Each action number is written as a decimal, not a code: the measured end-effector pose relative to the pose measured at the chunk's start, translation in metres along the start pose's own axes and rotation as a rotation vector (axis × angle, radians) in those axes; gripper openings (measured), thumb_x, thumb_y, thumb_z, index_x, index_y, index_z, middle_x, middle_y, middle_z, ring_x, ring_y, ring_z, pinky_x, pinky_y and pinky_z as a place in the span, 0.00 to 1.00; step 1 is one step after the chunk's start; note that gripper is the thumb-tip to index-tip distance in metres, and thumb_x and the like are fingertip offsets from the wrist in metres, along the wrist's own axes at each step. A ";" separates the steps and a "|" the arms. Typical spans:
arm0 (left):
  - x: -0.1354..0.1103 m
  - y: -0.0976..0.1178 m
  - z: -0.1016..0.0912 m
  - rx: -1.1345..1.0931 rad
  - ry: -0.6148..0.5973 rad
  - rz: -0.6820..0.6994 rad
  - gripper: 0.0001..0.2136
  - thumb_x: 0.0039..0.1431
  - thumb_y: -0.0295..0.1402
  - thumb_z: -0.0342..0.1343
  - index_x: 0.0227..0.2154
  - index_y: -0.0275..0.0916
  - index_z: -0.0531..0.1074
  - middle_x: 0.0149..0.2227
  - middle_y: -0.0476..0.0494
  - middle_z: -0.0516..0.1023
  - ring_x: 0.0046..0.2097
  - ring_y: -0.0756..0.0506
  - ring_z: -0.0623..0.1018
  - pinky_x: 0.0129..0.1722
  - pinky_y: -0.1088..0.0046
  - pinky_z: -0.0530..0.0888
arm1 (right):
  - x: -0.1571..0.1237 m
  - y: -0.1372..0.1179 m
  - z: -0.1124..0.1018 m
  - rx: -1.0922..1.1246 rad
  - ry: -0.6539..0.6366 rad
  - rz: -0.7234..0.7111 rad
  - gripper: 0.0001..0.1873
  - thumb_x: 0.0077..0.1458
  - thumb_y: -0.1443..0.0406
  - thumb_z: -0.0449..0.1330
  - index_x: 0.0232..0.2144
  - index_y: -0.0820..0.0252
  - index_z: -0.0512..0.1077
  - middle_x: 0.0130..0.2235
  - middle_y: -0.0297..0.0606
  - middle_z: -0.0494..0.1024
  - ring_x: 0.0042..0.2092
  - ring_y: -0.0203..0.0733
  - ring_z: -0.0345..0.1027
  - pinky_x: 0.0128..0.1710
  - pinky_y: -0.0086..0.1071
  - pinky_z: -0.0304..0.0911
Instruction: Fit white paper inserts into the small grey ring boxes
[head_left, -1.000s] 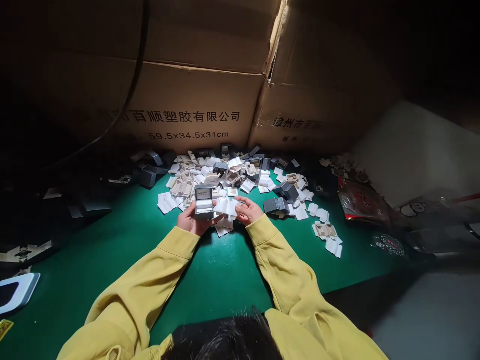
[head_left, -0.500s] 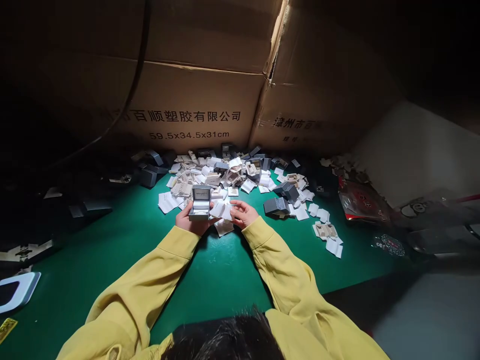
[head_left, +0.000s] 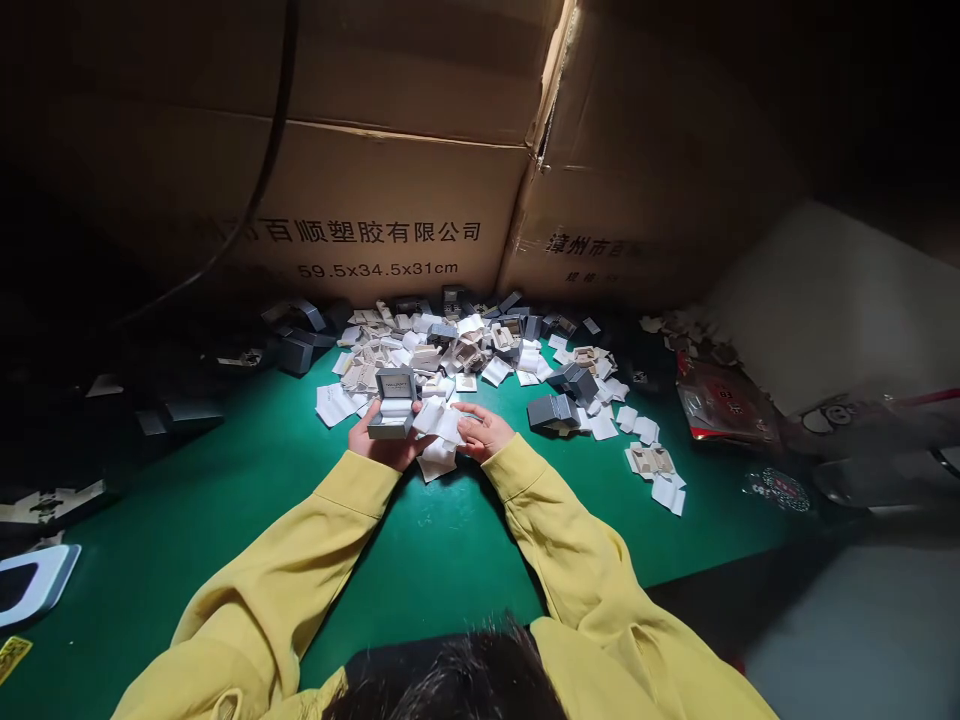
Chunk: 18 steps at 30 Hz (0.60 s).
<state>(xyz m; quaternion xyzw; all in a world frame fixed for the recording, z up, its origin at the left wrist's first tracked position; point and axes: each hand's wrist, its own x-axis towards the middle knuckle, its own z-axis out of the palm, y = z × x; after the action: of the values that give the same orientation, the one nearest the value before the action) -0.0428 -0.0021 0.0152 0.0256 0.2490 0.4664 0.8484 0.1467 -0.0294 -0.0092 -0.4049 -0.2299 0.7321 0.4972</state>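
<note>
My left hand [head_left: 375, 447] is closed around a small grey jewellery box [head_left: 391, 428] with its lid raised. Dark lettering marks the pale lining inside the lid, and a white insert fills the base. Just right of the box, my right hand [head_left: 484, 432] pinches a white padded insert [head_left: 441, 420] between thumb and fingers. Another white piece [head_left: 436, 460] shows directly below that insert; whether it is held or lies on the table I cannot tell. Behind both hands spreads a heap of white and beige inserts [head_left: 367, 370].
Dark grey boxes [head_left: 553, 412] lie right of the heap, others [head_left: 296, 350] at its left. Tall cardboard cartons [head_left: 390, 190] stand along the back of the green table [head_left: 450, 560]. A red plastic packet [head_left: 724, 400] lies at right, a white-edged device [head_left: 56, 580] at left.
The open box has turned slightly and shifted a little left in my left hand. The white insert in my right hand has moved slightly left and tilted.
</note>
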 end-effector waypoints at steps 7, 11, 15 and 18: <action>0.004 0.002 -0.005 0.032 -0.036 0.046 0.19 0.66 0.41 0.42 0.48 0.40 0.74 0.35 0.40 0.79 0.36 0.42 0.81 0.41 0.54 0.79 | 0.005 -0.002 -0.004 0.011 0.069 -0.018 0.29 0.24 0.60 0.80 0.31 0.59 0.74 0.27 0.31 0.79 0.30 0.36 0.74 0.32 0.30 0.74; 0.003 0.002 -0.004 -0.005 -0.059 0.056 0.18 0.66 0.41 0.42 0.44 0.38 0.75 0.34 0.38 0.79 0.37 0.41 0.81 0.41 0.53 0.79 | 0.006 -0.001 -0.005 0.032 0.062 -0.002 0.29 0.24 0.60 0.80 0.32 0.60 0.75 0.30 0.32 0.80 0.31 0.35 0.75 0.34 0.30 0.74; 0.002 0.001 -0.001 -0.048 -0.038 0.050 0.19 0.67 0.41 0.41 0.42 0.36 0.75 0.33 0.39 0.78 0.36 0.40 0.80 0.39 0.53 0.79 | 0.008 0.002 -0.007 0.052 0.062 -0.020 0.28 0.24 0.60 0.80 0.31 0.60 0.74 0.27 0.31 0.78 0.31 0.36 0.74 0.35 0.32 0.74; 0.001 0.000 0.001 -0.059 -0.025 0.048 0.18 0.66 0.41 0.42 0.43 0.37 0.75 0.32 0.38 0.77 0.35 0.40 0.80 0.38 0.52 0.79 | 0.008 0.003 -0.007 0.000 0.062 -0.039 0.27 0.25 0.61 0.79 0.31 0.59 0.74 0.26 0.31 0.77 0.30 0.38 0.74 0.34 0.34 0.74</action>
<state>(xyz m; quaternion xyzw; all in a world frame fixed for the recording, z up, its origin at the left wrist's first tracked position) -0.0419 -0.0009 0.0155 0.0124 0.2240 0.4932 0.8405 0.1496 -0.0232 -0.0182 -0.4226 -0.2224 0.7094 0.5184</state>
